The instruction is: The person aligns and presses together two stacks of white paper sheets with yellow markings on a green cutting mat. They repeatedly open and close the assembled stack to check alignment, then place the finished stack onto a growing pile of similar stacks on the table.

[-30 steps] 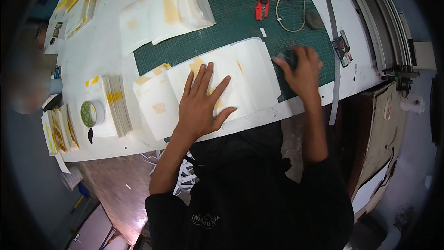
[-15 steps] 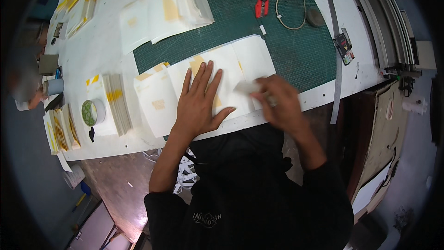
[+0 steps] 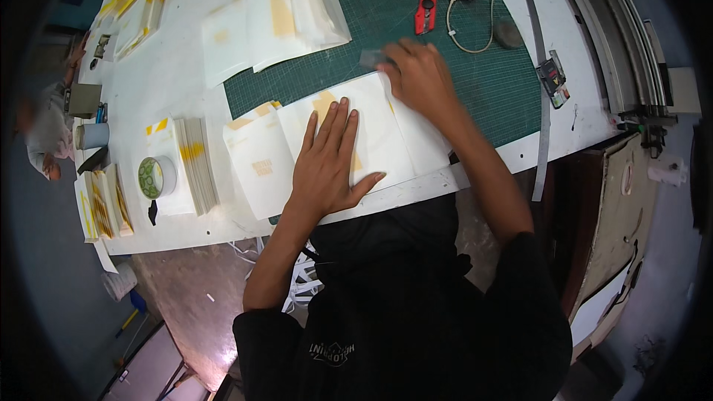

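Observation:
Fingers stretched out, my left hand [image 3: 330, 152] presses flat on a white folded paper sheet with pale yellow print [image 3: 382, 141]. The sheet lies partly over a green cutting mat [image 3: 290, 85] and close to the table's near edge. At the sheet's far edge my right hand [image 3: 416, 74] is closed on a small flat, greyish see-through piece [image 3: 370, 59]; motion blurs it, so its exact kind is unclear. Another printed white sheet [image 3: 256, 152] sits to the left, partly beneath the one under my left hand.
Beyond the sheet stands a stack of white printed sheets [image 3: 278, 22]. A red utility knife [image 3: 425, 6], a white cable [image 3: 475, 50] and a long metal ruler [image 3: 542, 115] lie right. On the left, a round tub [image 3: 156, 177] rests by stacked paper [image 3: 197, 167]; a person [image 3: 52, 119] is beyond.
My right hand has moved from the sheet's near right part up to its far edge, carrying the flat piece. My left hand stays flat on the sheet.

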The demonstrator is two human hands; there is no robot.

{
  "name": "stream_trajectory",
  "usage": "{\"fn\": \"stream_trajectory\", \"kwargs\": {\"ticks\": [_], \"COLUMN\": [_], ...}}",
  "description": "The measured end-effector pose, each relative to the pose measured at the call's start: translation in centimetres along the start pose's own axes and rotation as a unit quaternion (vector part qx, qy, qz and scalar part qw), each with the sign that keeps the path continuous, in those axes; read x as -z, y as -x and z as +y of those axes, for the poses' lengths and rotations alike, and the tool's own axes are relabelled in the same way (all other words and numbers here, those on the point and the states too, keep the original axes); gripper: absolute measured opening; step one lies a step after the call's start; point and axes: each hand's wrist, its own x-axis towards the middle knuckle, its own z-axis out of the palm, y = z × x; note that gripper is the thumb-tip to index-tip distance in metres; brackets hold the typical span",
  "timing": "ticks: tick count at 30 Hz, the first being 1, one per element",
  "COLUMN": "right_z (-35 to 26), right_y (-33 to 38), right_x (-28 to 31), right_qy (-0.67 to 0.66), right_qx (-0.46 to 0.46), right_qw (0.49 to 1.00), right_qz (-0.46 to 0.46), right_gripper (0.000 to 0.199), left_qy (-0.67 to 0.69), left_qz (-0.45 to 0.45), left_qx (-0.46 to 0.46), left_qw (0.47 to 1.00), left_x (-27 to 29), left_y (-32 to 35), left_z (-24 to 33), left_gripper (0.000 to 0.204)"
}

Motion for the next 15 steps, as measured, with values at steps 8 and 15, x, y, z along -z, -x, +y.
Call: {"fn": "stream_trajectory", "kwargs": {"ticks": [8,15], "right_z": [-1.7,-2.3], "right_y": [2.5,2.8], "right_x": [1.2,3.1], "right_qy": [-0.127,-0.151], "right_qx": [-0.052,-0.076], "right_qw": [0.990,0.984], "right_qz": [-0.026,-0.059], "right_gripper": [0.026,0.026], "left_qy": [0.000,0.010], "left_qz": [-0.007,-0.002], "left_qx": [0.013,0.010], "left_qw": [1.000,1.000], "left_x": [-0.1,-0.1], "left_y": [0.1,0.1], "left_z": [0.0,0.0], "left_gripper": [0.103,0.102]}}
